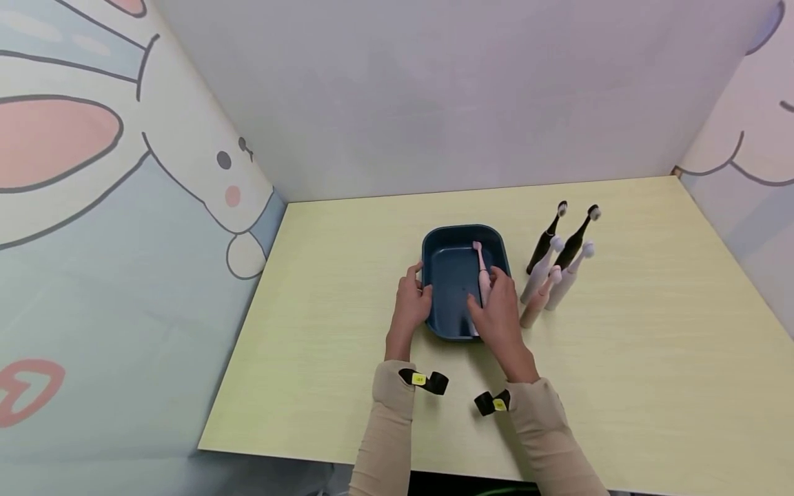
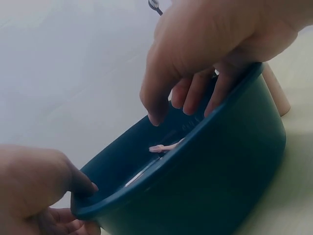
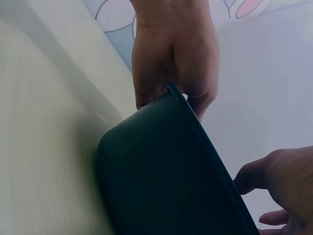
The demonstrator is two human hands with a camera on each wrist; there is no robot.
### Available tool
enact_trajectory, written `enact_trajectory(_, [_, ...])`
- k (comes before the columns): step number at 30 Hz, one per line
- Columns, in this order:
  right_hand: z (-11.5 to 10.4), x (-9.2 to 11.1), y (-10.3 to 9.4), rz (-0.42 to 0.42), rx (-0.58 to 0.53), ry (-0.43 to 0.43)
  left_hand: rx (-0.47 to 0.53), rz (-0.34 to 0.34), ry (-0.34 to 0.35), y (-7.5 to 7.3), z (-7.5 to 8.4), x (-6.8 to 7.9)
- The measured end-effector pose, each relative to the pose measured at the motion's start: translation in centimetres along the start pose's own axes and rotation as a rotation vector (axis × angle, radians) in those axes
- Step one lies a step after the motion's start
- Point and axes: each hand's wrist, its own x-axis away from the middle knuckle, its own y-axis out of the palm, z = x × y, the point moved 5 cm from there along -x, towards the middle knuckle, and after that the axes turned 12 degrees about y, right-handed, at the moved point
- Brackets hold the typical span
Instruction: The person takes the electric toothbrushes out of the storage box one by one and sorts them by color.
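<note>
A dark blue rectangular basin (image 1: 451,293) sits on the table. My left hand (image 1: 412,303) grips its left rim, thumb inside and fingers outside; the left wrist view shows this hold on the rim (image 2: 85,209). Inside, toward the right wall, lies a pink electric toothbrush (image 1: 482,272), its pink head (image 2: 157,148) on the basin floor. Over the right side reaches my right hand (image 1: 499,317), thumb apart from its fingers, which dip loosely into the basin (image 2: 195,93). The toothbrush's handle is partly hidden by this hand. A pale strip near it is too small to identify.
To the right of the basin several electric toothbrushes stand upright: black ones (image 1: 544,248), pale lilac ones (image 1: 563,288) and a pink one (image 1: 535,306). They stand close to my right hand. A wall (image 1: 446,103) rises behind the pale table (image 1: 322,331).
</note>
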Motion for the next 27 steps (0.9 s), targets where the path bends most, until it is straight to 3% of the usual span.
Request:
enact_trajectory(16, [-0.3,-1.4,0.6,-0.108,0.117,0.023,-0.008,0.006,0.014,-0.1,0.0,0.0])
enact_trajectory(27, [-0.7,-2.1,1.1,-0.192,0.215,0.139,-0.001,0.009,0.008,-0.2,0.1,-0.3])
